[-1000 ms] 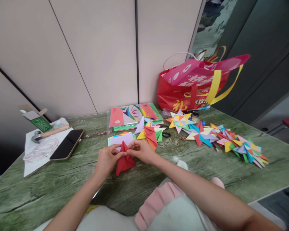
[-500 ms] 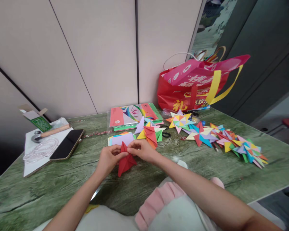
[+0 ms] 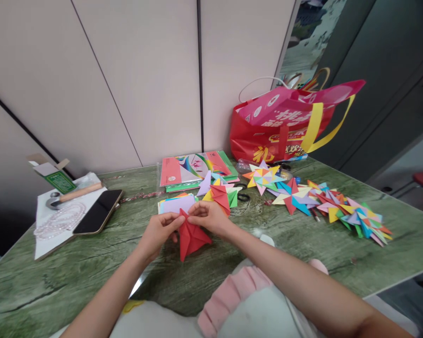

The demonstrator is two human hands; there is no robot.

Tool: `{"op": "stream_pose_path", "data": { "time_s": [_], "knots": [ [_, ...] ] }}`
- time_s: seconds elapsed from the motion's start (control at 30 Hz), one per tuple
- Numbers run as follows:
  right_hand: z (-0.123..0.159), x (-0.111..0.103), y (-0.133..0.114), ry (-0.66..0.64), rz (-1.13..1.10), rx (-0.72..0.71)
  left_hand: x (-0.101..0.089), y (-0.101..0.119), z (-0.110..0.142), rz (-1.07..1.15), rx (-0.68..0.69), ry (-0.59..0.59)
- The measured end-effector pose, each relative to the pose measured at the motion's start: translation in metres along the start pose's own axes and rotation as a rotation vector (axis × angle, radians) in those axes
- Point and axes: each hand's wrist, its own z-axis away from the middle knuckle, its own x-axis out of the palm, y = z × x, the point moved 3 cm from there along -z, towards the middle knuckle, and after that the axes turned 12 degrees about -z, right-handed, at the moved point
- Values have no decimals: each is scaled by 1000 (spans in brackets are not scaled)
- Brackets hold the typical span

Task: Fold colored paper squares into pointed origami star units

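A piece of red folded origami paper (image 3: 192,239) is held up over the table's near middle, its pointed tip upward and its lower part flaring out. My left hand (image 3: 162,231) pinches it near the tip from the left. From the right, my right hand (image 3: 208,217) pinches the same upper part between thumb and fingertips. Just behind my hands lies a stack of coloured paper squares (image 3: 178,203), lilac on top. Several folded paper pieces (image 3: 221,193) in red, yellow, green and lilac sit beyond my right hand.
Multicoloured paper stars (image 3: 264,177) extend along the right side in a row (image 3: 338,206). Behind are paper packs (image 3: 197,169), scissors (image 3: 244,197) and a red bag (image 3: 268,131). At left are a phone (image 3: 98,211), a wooden-handled hammer (image 3: 79,192), beads (image 3: 61,220) and an opened box (image 3: 58,178).
The red paper has turned and its lower part now spreads wider, swung to the right. Both hands keep their pinch near its tip, with fingers slightly shifted.
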Motion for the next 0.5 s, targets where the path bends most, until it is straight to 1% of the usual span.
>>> {"op": "stream_pose_path", "data": {
  "time_s": [0.07, 0.2, 0.3, 0.4, 0.5],
  "knots": [
    [0, 0, 0, 5, 14, -26, 0, -2, 0, 59, -40, -39],
    [0, 1, -2, -11, 111, -52, -1, -7, -1, 234, -143, -117],
    [2, 2, -5, -17, 164, -68, -1, -10, -3, 336, -204, -140],
    [4, 3, -8, -46, 159, -56, -2, -12, -4, 361, -211, -133],
    [5, 4, -8, -73, 119, -32, -3, -12, -4, 343, -170, -106]
  ]
}}
